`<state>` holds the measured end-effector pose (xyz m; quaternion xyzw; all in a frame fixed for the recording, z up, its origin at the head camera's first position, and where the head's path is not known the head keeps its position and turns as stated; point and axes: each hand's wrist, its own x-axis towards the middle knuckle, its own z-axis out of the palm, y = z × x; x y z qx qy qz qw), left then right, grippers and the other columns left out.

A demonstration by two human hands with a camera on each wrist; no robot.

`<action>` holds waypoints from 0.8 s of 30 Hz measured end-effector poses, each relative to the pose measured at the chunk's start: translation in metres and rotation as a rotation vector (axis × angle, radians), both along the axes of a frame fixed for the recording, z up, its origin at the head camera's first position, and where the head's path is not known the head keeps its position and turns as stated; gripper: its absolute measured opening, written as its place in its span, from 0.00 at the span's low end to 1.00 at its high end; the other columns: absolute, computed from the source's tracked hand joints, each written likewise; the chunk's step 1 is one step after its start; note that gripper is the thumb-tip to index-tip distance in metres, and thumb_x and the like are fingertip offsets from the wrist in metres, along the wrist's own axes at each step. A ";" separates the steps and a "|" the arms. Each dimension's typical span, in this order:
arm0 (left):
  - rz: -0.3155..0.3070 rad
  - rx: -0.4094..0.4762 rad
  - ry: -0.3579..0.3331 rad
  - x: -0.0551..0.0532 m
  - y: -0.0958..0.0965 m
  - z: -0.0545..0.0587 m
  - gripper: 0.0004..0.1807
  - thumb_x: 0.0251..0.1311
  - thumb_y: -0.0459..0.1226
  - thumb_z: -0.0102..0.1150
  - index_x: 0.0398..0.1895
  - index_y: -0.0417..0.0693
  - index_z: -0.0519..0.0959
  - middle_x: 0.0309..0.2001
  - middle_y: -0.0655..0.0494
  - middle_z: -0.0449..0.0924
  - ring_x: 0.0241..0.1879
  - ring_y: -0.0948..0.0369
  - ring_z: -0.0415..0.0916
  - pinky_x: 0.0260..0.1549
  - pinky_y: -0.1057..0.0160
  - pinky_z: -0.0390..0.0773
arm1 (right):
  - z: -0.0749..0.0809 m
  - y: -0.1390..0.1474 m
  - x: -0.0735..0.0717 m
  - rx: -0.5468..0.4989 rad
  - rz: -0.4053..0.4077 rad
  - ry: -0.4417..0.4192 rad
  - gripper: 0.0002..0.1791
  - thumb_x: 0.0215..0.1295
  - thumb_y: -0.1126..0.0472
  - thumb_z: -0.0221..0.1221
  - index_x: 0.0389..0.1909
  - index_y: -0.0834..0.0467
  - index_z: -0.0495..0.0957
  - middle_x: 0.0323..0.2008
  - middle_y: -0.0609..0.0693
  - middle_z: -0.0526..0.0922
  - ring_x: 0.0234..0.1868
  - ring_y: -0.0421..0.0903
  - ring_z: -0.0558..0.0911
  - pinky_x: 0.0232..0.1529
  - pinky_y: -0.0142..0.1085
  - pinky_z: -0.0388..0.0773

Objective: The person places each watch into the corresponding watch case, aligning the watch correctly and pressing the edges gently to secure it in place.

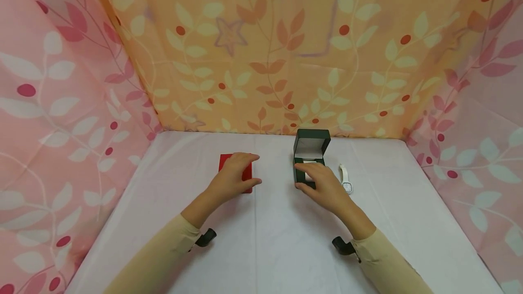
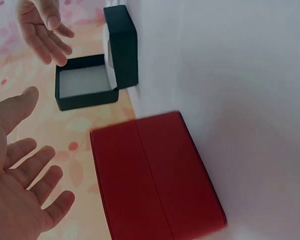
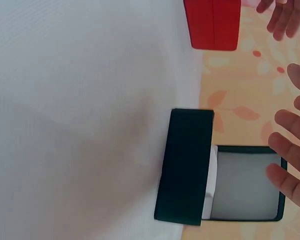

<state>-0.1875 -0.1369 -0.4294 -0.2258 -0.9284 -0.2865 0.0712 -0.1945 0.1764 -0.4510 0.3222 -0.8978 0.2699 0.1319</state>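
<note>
Over the red box (image 1: 247,174), my left hand (image 1: 234,175) hovers with its fingers spread and the thumb apart. In the left wrist view the red box (image 2: 155,180) is closed, with a thin line across its face. My right hand (image 1: 324,185) is above the front part of a dark green box (image 1: 312,133), whose hinged lid stands up. A white cushion shows in it, partly hidden by the fingers. The right wrist view shows loosely bent fingers (image 3: 292,150) beside the raised lid. Neither hand holds anything.
A white-strapped wristwatch (image 1: 346,186) lies just right of the green box on the white tablecloth (image 1: 273,248). An orange leaf-patterned curtain (image 1: 261,58) hangs behind the table, and pink ones flank both sides. Dark camera mounts (image 1: 206,237) sit at the wrists.
</note>
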 end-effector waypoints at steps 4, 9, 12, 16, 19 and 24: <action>-0.025 -0.001 0.010 -0.002 0.012 0.001 0.38 0.56 0.49 0.76 0.70 0.51 0.73 0.66 0.55 0.77 0.68 0.54 0.68 0.68 0.45 0.69 | 0.002 0.011 0.003 -0.021 -0.014 0.031 0.30 0.63 0.55 0.72 0.66 0.54 0.77 0.62 0.49 0.82 0.65 0.52 0.77 0.64 0.55 0.72; -0.027 -0.014 -0.002 -0.006 0.026 0.000 0.38 0.56 0.50 0.75 0.70 0.54 0.73 0.66 0.57 0.77 0.67 0.55 0.68 0.67 0.48 0.71 | 0.003 0.022 0.004 -0.033 -0.038 0.065 0.31 0.62 0.56 0.72 0.66 0.55 0.77 0.60 0.50 0.83 0.63 0.53 0.78 0.62 0.56 0.72; -0.031 -0.030 -0.006 -0.008 0.034 -0.002 0.39 0.56 0.51 0.75 0.71 0.55 0.73 0.67 0.57 0.76 0.67 0.56 0.68 0.67 0.49 0.72 | 0.005 0.027 0.005 -0.039 -0.057 0.068 0.31 0.61 0.57 0.72 0.66 0.57 0.77 0.60 0.52 0.83 0.63 0.54 0.78 0.61 0.58 0.71; -0.047 -0.027 0.007 -0.010 0.044 -0.002 0.38 0.56 0.51 0.75 0.70 0.55 0.73 0.67 0.58 0.76 0.67 0.57 0.68 0.67 0.50 0.71 | 0.009 0.033 0.007 -0.050 -0.075 0.055 0.32 0.60 0.57 0.73 0.66 0.58 0.76 0.61 0.54 0.82 0.63 0.55 0.77 0.63 0.59 0.70; -0.068 -0.015 0.013 -0.010 0.051 -0.002 0.38 0.57 0.50 0.75 0.70 0.54 0.73 0.66 0.57 0.76 0.67 0.57 0.68 0.66 0.50 0.71 | 0.010 0.037 0.007 -0.055 -0.087 0.052 0.33 0.60 0.58 0.73 0.66 0.58 0.76 0.61 0.54 0.82 0.64 0.56 0.77 0.64 0.59 0.69; -0.094 -0.030 0.014 -0.013 0.064 -0.003 0.37 0.58 0.51 0.74 0.70 0.53 0.73 0.67 0.57 0.76 0.67 0.56 0.68 0.67 0.50 0.71 | 0.009 0.046 0.007 -0.073 -0.106 0.064 0.32 0.60 0.59 0.73 0.65 0.58 0.77 0.61 0.54 0.82 0.64 0.57 0.77 0.64 0.60 0.68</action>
